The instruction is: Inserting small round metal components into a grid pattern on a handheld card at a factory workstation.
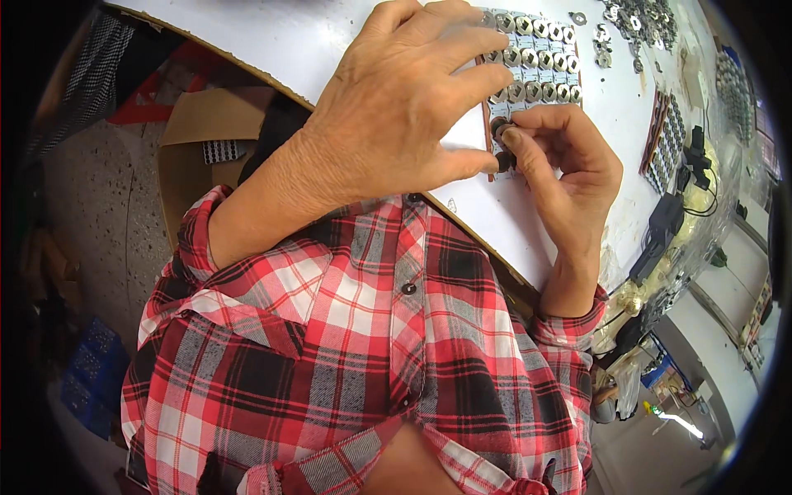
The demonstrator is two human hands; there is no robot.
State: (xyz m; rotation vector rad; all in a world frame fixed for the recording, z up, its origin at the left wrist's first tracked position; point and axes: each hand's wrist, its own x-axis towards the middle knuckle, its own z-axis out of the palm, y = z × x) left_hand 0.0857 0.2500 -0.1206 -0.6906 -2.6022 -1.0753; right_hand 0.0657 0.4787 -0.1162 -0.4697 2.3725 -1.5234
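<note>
A panel (540, 81) with rows of small silvery metal parts lies on the white table near its front edge. My left hand (404, 99) hovers over the panel's left side with fingers spread apart, hiding part of it. The left thumb tip points at a small dark round part (504, 162) at the panel's near end; whether it touches cannot be made out. With thumb and index finger, my right hand (573, 161) pinches another small dark round piece (499, 127) at the panel's nearest row. Its other fingers are curled in.
Loose metal parts (639, 29) lie heaped at the far right. A second panel (662, 142) of round parts is farther right, beside black power adapters (664, 219) with cables. Below the table edge at left stands an open cardboard box (186, 124); a blue crate (95, 371) is on the floor.
</note>
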